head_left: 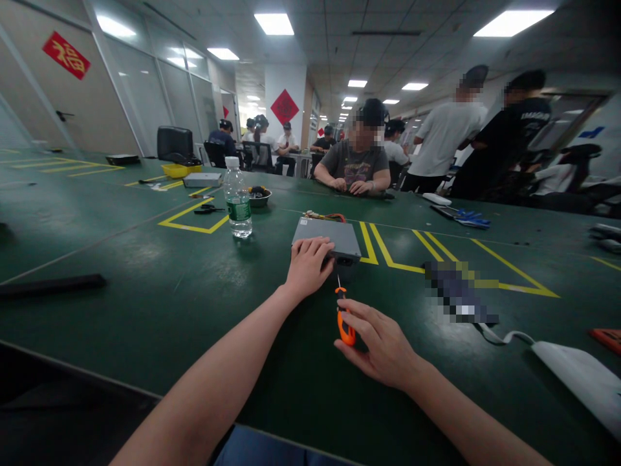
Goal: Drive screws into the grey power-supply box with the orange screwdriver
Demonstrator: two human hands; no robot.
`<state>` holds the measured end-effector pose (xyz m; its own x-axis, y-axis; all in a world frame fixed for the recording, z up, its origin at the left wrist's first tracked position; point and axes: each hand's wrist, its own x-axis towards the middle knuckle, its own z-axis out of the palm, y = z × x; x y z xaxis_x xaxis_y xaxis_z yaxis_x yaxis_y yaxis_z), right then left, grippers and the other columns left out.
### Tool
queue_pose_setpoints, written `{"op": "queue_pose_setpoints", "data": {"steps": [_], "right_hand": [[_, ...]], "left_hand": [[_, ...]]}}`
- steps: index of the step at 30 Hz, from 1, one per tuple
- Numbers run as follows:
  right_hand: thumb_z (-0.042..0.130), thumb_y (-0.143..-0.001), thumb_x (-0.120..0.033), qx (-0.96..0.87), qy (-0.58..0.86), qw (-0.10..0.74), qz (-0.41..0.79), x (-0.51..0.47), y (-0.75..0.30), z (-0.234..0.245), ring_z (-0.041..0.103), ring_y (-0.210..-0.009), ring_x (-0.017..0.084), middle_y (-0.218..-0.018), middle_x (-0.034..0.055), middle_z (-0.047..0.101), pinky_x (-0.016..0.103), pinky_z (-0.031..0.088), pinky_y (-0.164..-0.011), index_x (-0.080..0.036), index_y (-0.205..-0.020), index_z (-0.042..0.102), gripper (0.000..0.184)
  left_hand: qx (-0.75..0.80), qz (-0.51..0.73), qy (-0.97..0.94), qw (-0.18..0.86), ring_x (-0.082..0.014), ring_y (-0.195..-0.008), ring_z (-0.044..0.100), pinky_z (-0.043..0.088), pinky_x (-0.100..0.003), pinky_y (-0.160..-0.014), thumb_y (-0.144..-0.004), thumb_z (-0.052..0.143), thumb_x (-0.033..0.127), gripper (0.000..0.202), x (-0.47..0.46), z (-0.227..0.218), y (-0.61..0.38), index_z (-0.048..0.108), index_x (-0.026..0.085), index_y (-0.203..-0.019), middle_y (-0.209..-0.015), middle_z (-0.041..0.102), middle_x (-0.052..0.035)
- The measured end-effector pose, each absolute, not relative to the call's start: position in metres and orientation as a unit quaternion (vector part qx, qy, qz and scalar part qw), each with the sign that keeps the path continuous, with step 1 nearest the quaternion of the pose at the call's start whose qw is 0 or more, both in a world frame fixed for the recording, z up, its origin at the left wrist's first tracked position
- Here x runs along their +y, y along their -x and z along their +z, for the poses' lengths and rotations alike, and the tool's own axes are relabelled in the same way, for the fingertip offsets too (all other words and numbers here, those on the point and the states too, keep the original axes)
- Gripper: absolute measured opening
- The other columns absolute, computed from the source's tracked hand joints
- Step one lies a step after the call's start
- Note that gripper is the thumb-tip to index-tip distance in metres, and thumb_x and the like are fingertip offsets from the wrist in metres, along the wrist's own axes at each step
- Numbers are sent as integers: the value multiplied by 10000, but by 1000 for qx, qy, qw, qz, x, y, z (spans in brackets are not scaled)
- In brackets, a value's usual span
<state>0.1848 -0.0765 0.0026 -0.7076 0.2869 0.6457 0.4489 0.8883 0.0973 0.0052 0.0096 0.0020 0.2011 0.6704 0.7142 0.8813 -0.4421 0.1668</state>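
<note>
A grey metal computer power supply (334, 234) lies on the green table in front of me, its coloured cables at the far side and a socket on its near face. My left hand (310, 262) grips its near left edge, fingers over the top and thumb at the front. Just short of the box is a screwdriver (345, 327) with an orange and black handle, its thin shaft pointing at the near face. The fingers and thumb of my right hand (378, 340) are around that handle in a loose hold. Whether the tip touches the box, I cannot tell.
A water bottle (237, 200) stands left of the box, near a small metal bowl (259, 197). To the right lie a blurred-out phone-like item (458, 294), a white device with a cable (577, 375) and blue gloves (470, 219). Across the table sits a person (356, 155).
</note>
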Motion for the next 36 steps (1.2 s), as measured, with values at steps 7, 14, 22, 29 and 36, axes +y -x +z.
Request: {"op": "queue_pose_setpoints", "data": {"steps": [7, 14, 22, 29, 36], "right_hand": [[507, -855, -294, -915, 200, 325, -128, -76, -185, 2, 592, -988, 228, -1117, 171, 560, 360, 547, -765, -132, -1097, 447, 297], [507, -854, -313, -918, 207, 314, -123, -76, -183, 2, 598, -969, 226, -1113, 162, 570, 353, 544, -740, -145, -1089, 475, 290], [477, -857, -277, -933, 207, 257, -145, -78, -179, 3, 603, -880, 210, -1086, 150, 591, 352, 520, -724, -135, -1050, 535, 247], [504, -856, -290, -927, 204, 269, -164, -79, -180, 5, 596, -873, 209, -1093, 151, 574, 354, 514, -714, -161, -1063, 549, 247], [535, -842, -369, -908, 220, 333, -125, -77, -180, 0, 594, -909, 215, -1057, 148, 563, 342, 533, -710, -165, -996, 501, 257]], "left_hand": [[-508, -377, 761, 141, -190, -1159, 427, 261, -382, -979, -841, 482, 284, 258, 11, 1, -5, 510, 260, -1097, -1219, 549, -4], [-506, -375, 764, 140, -188, -1162, 425, 269, -379, -975, -846, 475, 285, 254, 10, 2, -5, 513, 263, -1096, -1217, 549, -5], [-507, -377, 763, 139, -189, -1156, 428, 264, -383, -982, -843, 475, 280, 253, 10, 2, -5, 513, 267, -1093, -1217, 548, -5], [-505, -380, 763, 139, -191, -1161, 423, 258, -387, -991, -824, 501, 279, 278, 11, 1, -5, 509, 266, -1101, -1224, 541, -4], [-508, -376, 763, 140, -197, -1157, 424, 268, -392, -985, -808, 521, 283, 310, 10, 1, -5, 504, 272, -1118, -1224, 539, -7]]}}
